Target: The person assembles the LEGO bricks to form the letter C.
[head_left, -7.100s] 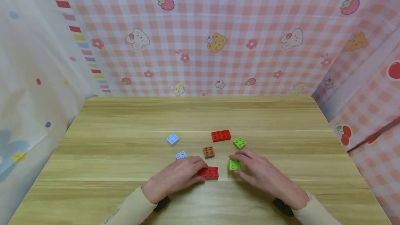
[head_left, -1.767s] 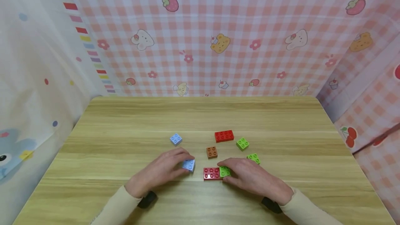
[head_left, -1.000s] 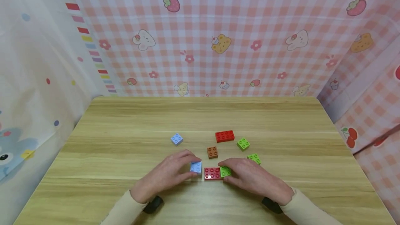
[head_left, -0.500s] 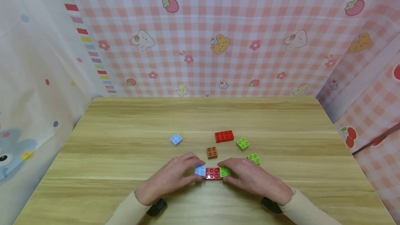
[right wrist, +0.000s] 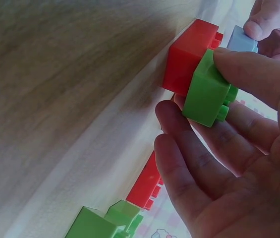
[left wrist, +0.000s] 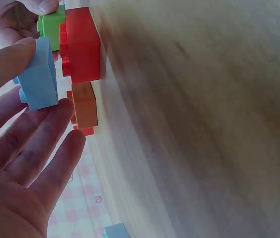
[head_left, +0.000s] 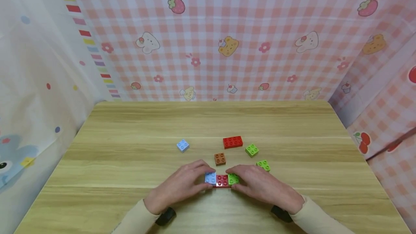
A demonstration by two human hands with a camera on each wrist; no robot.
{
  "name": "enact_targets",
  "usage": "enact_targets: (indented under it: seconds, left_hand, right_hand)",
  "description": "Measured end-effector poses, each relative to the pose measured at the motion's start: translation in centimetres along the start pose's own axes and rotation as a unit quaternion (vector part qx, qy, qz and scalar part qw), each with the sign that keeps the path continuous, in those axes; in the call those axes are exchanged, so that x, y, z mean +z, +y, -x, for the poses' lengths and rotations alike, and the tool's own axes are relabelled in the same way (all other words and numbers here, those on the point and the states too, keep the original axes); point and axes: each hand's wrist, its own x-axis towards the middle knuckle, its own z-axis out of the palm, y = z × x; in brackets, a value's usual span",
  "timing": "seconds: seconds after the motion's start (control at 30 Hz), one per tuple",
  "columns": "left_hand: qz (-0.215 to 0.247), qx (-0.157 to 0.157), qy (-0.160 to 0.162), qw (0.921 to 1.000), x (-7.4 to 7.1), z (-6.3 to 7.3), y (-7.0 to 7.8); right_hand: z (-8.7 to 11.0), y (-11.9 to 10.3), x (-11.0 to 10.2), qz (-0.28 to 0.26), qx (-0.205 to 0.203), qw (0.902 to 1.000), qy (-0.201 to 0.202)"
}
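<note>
My left hand [head_left: 180,182] pinches a light blue square toy brick [head_left: 210,178] between thumb and fingers. In the left wrist view this blue brick [left wrist: 39,77] is held just off the studs of a long red brick [left wrist: 84,47], with a small gap. The long red brick [head_left: 222,181] lies on the table between both hands, its left end hidden beneath the blue one in the head view. My right hand [head_left: 264,184] pinches a green square brick [head_left: 233,178] on the right end of the red brick. In the right wrist view the green brick [right wrist: 208,91] sits against the red.
Behind the hands lie a brown square brick [head_left: 220,159], another long red brick [head_left: 232,142] and another blue brick [head_left: 183,145]. Two green bricks, one farther back [head_left: 251,150] and one beside the right hand [head_left: 263,165], rest on the wooden table [head_left: 130,125].
My left hand has carried the blue brick rightward from beside the red brick to over its left end. Earlier, the right hand brought the green brick to the red one's right end; it stays there.
</note>
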Motion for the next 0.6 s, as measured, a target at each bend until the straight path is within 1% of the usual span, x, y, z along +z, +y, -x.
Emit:
enact_targets:
  seconds: [0.17, 0.37, 0.6]
  left_hand:
    - [-0.011, 0.002, 0.0, 0.9999, 0.39, -0.16, -0.16]
    - [-0.018, -0.009, -0.012, 0.9997, 0.49, -0.32, -0.07]
    - [-0.011, -0.017, -0.017, 0.9997, 0.74, -0.48, -0.19]
  right_hand:
    - [-0.01, 0.03, 0.04, -0.004, 0.002, 1.0, -0.001]
    - [-0.02, 0.02, 0.05, -0.004, -0.001, 1.0, 0.0]
    - [0.0, -0.05, -0.05, -0.003, 0.001, 1.0, -0.001]
